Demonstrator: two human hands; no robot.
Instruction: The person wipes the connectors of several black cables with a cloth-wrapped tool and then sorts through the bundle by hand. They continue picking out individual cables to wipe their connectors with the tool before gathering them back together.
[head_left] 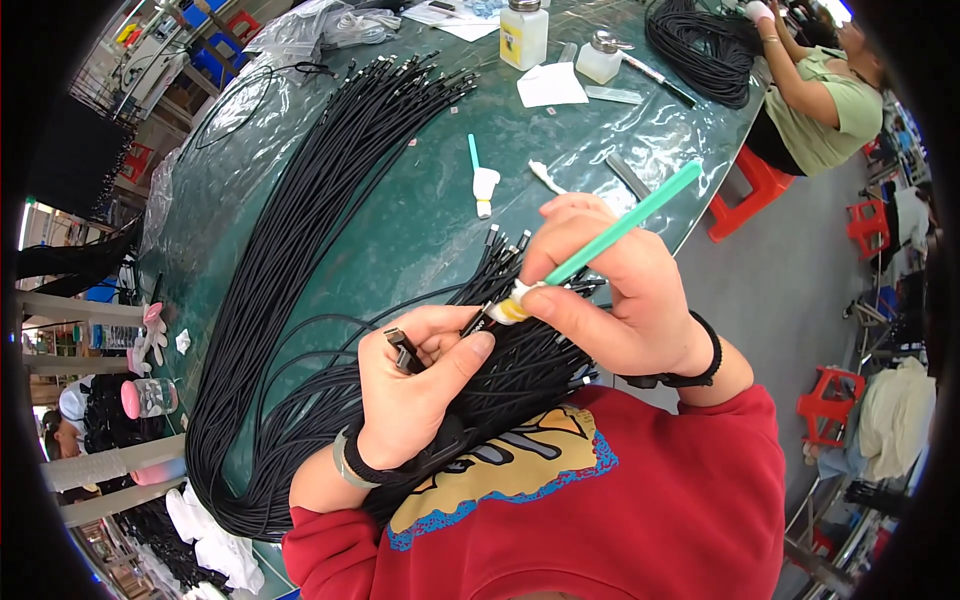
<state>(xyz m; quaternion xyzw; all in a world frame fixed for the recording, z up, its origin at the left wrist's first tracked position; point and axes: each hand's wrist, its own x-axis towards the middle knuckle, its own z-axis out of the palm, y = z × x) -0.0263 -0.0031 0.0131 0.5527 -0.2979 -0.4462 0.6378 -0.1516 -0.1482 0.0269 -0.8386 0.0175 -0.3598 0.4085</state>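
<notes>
My left hand pinches a black cable connector between thumb and fingers. Another black connector sticks out by the same hand's fingers. My right hand is closed on a green stick, whose lower end is wrapped in white cloth with a yellowish band. That wrapped tip touches the connector, or lies right against it. Under both hands a bundle of black cables rests against my red top, and its ends fan out past my right hand. A longer black cable bundle curves across the green table.
A second cloth-wrapped stick lies ahead of my hands. Farther back are a squat bottle, a taller bottle, white paper and a marker. A coworker sits at the far right near coiled cables.
</notes>
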